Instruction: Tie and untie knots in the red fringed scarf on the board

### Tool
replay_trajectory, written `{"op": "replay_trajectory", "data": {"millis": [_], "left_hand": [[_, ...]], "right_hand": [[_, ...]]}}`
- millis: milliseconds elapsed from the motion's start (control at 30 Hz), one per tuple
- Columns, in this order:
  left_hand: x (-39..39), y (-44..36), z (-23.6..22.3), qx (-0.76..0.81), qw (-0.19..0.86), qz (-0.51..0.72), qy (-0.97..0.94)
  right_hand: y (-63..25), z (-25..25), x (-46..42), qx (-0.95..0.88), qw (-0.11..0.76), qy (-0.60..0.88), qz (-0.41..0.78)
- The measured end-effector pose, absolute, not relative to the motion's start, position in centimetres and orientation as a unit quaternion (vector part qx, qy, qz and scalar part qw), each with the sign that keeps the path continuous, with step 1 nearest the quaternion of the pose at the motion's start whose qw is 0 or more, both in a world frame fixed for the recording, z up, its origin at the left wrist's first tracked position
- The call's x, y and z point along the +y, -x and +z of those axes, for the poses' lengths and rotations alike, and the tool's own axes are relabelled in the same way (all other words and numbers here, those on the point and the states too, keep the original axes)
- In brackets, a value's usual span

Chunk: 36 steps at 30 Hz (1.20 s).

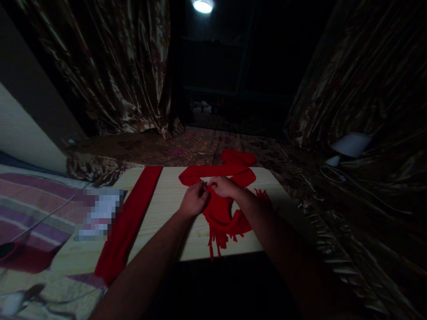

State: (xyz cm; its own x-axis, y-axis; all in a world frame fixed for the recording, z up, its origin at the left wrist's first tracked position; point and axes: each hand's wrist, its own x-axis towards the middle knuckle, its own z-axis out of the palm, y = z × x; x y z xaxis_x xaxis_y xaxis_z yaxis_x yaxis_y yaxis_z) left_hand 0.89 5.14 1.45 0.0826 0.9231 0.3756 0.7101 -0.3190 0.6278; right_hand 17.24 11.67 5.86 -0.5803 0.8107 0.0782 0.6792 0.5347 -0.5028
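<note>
A red fringed scarf (218,209) lies bunched and looped on a pale wooden tabletop (163,206), with its fringe toward the near edge. My left hand (195,199) is closed at the scarf's left edge, fingertips pinched together. Close beside it, my right hand (223,186) pinches the same part of the scarf from above. Whatever lies between the fingertips is too dark and small to make out beyond the red cloth. Farther left, a long flat red strip of cloth (133,218) runs across the tabletop; I cannot tell whether it joins the scarf.
A blurred-out white item (102,213) rests at the tabletop's left edge. Beyond it is a striped bedspread (40,200) with a cable across it. A white-shaded lamp (352,144) with a cord stands on the right. Patterned curtains (133,66) hang behind, beside a dark window.
</note>
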Motion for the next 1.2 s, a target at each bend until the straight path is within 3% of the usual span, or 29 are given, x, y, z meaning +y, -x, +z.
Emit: {"op": "replay_trajectory", "data": {"millis": [400,567,700,800,900,1200], "left_hand": [[5.0,-1.1,1.5,0.672,0.086,0.343,-0.650],[4.8,-1.0,1.8,0.685,0.042,0.314,-0.656],[4.4,-0.8,2.1,0.665,0.022,0.307,-0.681],[4.5,-0.3,2.6,0.655,0.010,0.302,-0.692],[5.5,0.5,3.3,0.645,-0.012,0.281,-0.711],[10.6,2.7,3.3,0.607,0.004,0.155,-0.780]], "right_hand": [[-17.5,5.8,12.5,-0.883,0.087,0.410,0.212],[-17.7,4.9,12.5,-0.865,0.139,0.430,0.218],[-20.0,4.6,12.7,-0.807,0.201,0.543,0.116],[-23.0,4.6,13.0,-0.746,0.172,0.643,0.011],[-25.8,4.2,13.4,-0.699,0.163,0.697,-0.014],[-27.5,1.0,14.6,-0.756,0.181,0.629,-0.025]]}}
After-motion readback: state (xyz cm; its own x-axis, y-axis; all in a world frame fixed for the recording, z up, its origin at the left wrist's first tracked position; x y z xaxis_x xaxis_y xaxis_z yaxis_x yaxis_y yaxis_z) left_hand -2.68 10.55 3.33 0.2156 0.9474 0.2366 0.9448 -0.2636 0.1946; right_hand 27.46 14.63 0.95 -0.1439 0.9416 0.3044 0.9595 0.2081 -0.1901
